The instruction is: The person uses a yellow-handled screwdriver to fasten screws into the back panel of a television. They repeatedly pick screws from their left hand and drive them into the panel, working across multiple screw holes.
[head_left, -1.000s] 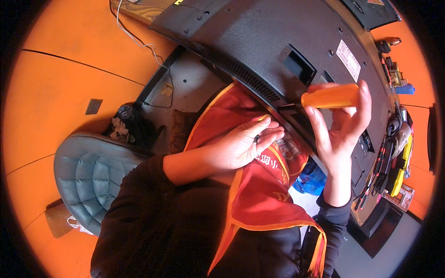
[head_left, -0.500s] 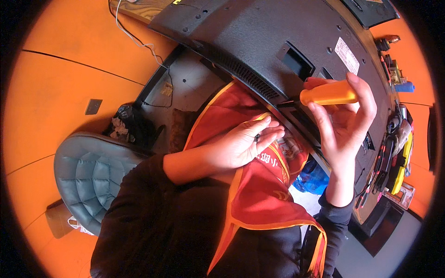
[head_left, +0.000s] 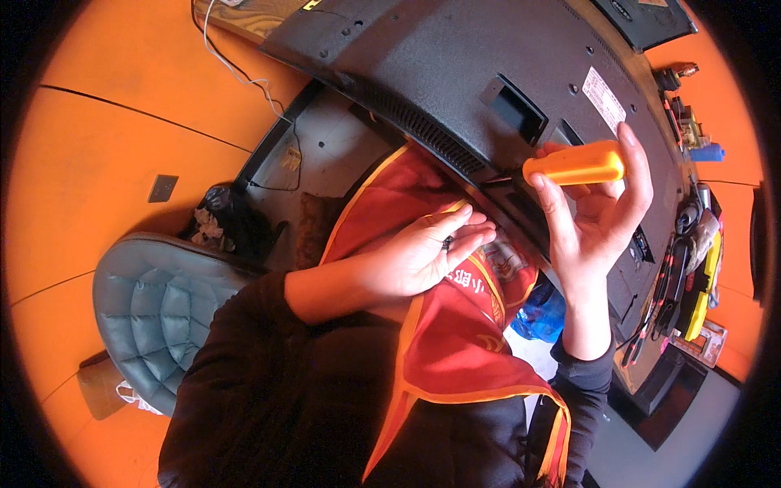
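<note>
- We take the black back cover of the flat screen as our landmark; it lies face down across the upper middle of the head view.
- Our right hand is closed around the orange screwdriver, whose handle lies roughly level over the cover's lower edge, its dark shaft pointing left toward the vent slots.
- Our left hand rests just below that lower edge, on the red and orange cloth; its fingers are loosely curled together, and a small dark piece, probably a screw, sits between them.
- To do this step well, in our judgement, we should keep the shaft in line with the screw hole, press along the shaft while turning, and keep the left fingers closed so the small piece is not lost in the cloth.
- We count one screwdriver in hand, one back cover, and one small dark piece.
- Left of the cover stands one blue-grey padded chair; right of the cover lies a clutter of tools, too small to count.
- One white cable runs along the orange floor by the cover's upper left corner.
</note>
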The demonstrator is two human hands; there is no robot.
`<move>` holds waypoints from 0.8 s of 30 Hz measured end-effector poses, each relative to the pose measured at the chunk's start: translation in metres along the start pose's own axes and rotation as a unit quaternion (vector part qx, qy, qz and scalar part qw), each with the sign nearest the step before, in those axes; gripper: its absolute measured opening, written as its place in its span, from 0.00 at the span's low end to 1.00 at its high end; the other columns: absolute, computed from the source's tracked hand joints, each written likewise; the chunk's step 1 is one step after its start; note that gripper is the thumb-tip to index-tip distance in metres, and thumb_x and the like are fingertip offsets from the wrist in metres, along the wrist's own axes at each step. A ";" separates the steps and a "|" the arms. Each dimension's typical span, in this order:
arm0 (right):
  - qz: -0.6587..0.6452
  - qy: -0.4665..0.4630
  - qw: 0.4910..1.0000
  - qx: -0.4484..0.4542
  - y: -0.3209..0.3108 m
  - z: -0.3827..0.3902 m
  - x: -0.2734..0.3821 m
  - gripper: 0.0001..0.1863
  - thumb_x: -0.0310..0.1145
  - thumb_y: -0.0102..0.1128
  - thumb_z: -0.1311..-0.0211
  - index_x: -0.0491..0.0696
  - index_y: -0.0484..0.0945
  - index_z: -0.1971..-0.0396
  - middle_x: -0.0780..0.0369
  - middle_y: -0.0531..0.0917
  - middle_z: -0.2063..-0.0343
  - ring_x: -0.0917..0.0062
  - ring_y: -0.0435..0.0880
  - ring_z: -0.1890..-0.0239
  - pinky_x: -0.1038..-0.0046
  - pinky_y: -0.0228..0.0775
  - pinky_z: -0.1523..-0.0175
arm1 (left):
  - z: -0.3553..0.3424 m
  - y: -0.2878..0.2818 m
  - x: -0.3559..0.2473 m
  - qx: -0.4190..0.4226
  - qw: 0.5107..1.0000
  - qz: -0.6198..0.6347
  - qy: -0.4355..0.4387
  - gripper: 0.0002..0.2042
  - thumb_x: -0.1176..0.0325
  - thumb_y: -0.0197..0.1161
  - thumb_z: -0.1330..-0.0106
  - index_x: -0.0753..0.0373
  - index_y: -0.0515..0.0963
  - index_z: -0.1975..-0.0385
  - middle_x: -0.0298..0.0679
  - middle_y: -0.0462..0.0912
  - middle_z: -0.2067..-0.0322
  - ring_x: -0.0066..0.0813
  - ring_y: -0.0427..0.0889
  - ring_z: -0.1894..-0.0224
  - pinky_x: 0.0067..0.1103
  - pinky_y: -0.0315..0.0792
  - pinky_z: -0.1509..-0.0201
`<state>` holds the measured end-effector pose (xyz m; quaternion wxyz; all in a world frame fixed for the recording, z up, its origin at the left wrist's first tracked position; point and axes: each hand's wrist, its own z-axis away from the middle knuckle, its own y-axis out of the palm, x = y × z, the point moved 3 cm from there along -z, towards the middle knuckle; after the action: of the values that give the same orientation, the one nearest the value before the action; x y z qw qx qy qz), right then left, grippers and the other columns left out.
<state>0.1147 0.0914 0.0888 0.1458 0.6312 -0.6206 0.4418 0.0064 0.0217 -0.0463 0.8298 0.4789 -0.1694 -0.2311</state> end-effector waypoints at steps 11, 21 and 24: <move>0.013 0.033 0.999 0.015 -0.001 0.002 0.003 0.34 0.17 0.61 0.57 0.43 0.56 0.48 0.55 0.62 0.49 0.67 0.74 0.55 0.72 0.72 0.55 | -0.001 -0.001 0.000 0.030 1.000 0.000 -0.005 0.11 0.66 0.52 0.38 0.66 0.70 0.61 0.42 0.75 0.63 0.32 0.75 0.58 0.17 0.74 0.56; 0.064 -0.003 0.998 0.019 0.002 -0.010 0.008 0.32 0.18 0.59 0.55 0.42 0.56 0.47 0.54 0.63 0.48 0.69 0.72 0.53 0.75 0.75 0.59 | 0.000 -0.001 0.001 0.034 0.999 0.002 -0.006 0.09 0.67 0.51 0.38 0.66 0.70 0.64 0.43 0.74 0.64 0.32 0.75 0.58 0.18 0.72 0.52; 0.040 -0.048 0.997 -0.033 0.005 -0.008 0.007 0.35 0.18 0.61 0.57 0.43 0.56 0.47 0.54 0.61 0.47 0.66 0.72 0.53 0.73 0.75 0.60 | 0.000 -0.001 0.001 0.042 0.999 0.002 -0.004 0.10 0.67 0.52 0.39 0.66 0.70 0.63 0.42 0.75 0.64 0.32 0.75 0.59 0.17 0.73 0.54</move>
<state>0.1064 0.0917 0.0969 0.1189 0.6216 -0.6658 0.3951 0.0076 0.0207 -0.0473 0.8086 0.5123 -0.1832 -0.2240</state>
